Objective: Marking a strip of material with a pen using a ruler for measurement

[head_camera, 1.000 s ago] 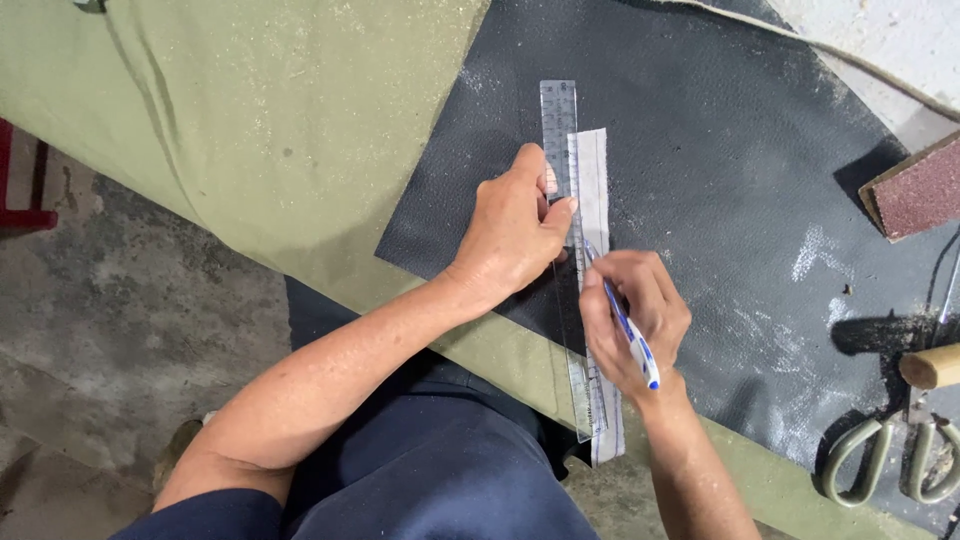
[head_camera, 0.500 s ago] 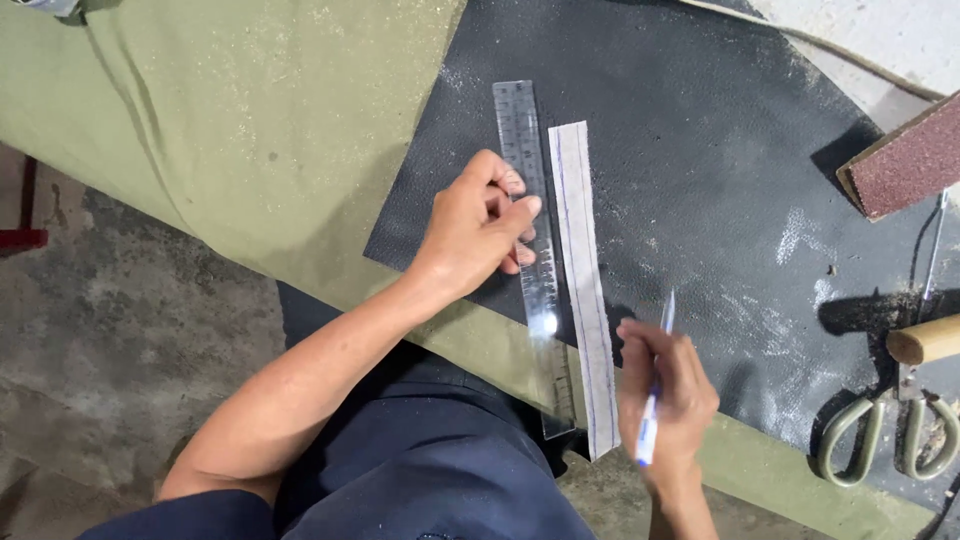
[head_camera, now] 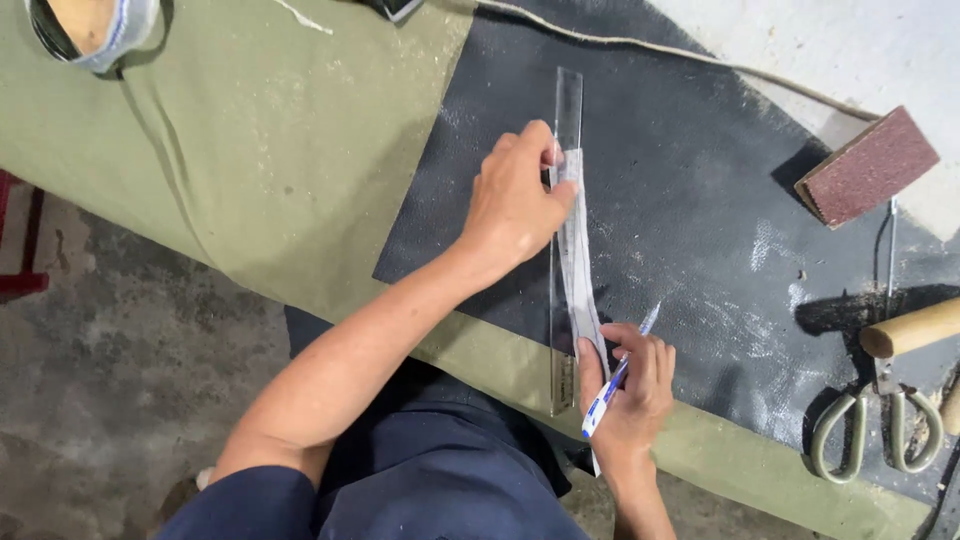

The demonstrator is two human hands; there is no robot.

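A clear plastic ruler [head_camera: 566, 110] lies lengthwise on a black sheet [head_camera: 690, 200]. Beside it is a long pale grey strip [head_camera: 579, 270]. My left hand [head_camera: 515, 200] pinches the strip's far end against the ruler. My right hand [head_camera: 628, 390] grips a blue and white pen [head_camera: 612, 382], tip pointing away from me, and its fingers also hold the strip's near end. The strip bows slightly between my two hands.
An olive green cloth [head_camera: 240, 150] covers the bench left of the black sheet. A reddish sanding block [head_camera: 866, 165] sits at the right, with a wooden handle [head_camera: 915, 328] and metal shears [head_camera: 875, 425] below it. A cord [head_camera: 640, 45] runs along the far edge.
My left hand moved from pressing the ruler to pinching the strip's far end. My right hand, still with the pen, took hold of the strip's near end, and the strip lifted.
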